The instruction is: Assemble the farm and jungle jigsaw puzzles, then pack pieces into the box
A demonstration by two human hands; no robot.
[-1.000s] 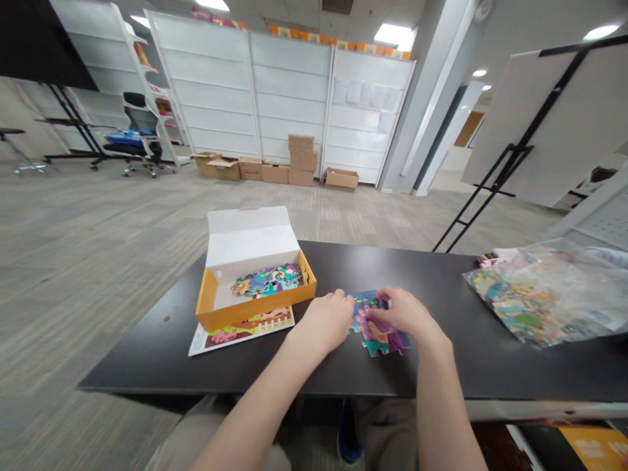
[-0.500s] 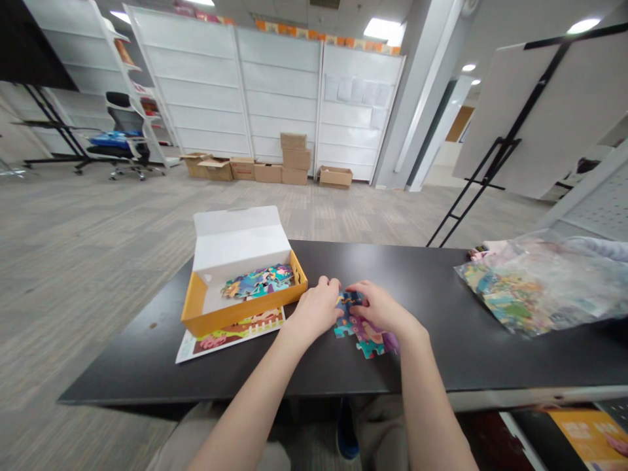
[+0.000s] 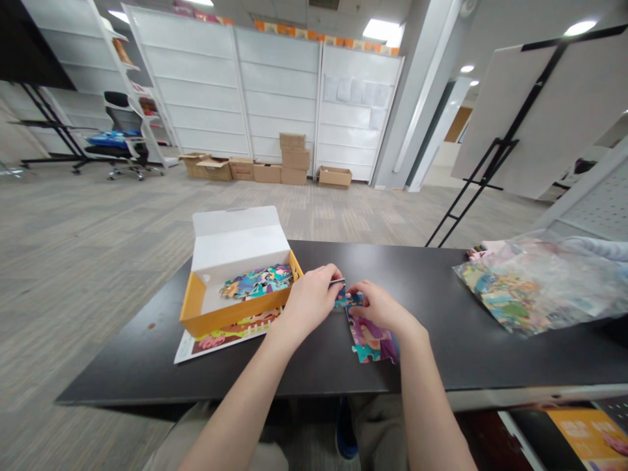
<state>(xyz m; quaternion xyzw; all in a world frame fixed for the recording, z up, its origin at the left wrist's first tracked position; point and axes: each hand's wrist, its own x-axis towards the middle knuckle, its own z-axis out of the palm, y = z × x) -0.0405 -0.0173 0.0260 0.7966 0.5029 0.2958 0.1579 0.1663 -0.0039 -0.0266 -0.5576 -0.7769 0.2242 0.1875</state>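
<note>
Between the fingers of my left hand (image 3: 314, 296) is a puzzle piece (image 3: 339, 298), lifted and tilted so its edge shows. Just right of it, my right hand (image 3: 380, 306) has its fingers on the top of a joined puzzle section (image 3: 370, 339), purple and teal, lying flat on the black table. A narrow gap separates the held piece from this section. On the left stands an open yellow box (image 3: 210, 316) with a white raised lid, holding a heap of loose puzzle pieces (image 3: 258, 281). A printed picture sheet (image 3: 220, 340) sticks out from under the box.
A clear plastic bag of puzzle pieces (image 3: 520, 288) rests on the right side of the black table (image 3: 294, 366). Beyond the table are cardboard boxes (image 3: 294, 159), an office chair (image 3: 120, 134) and a black easel stand (image 3: 466, 190). An orange package (image 3: 589, 432) shows at lower right.
My left hand has raised its piece off the table, tilting it and parting it from the joined section. My right hand has stayed nearly in place.
</note>
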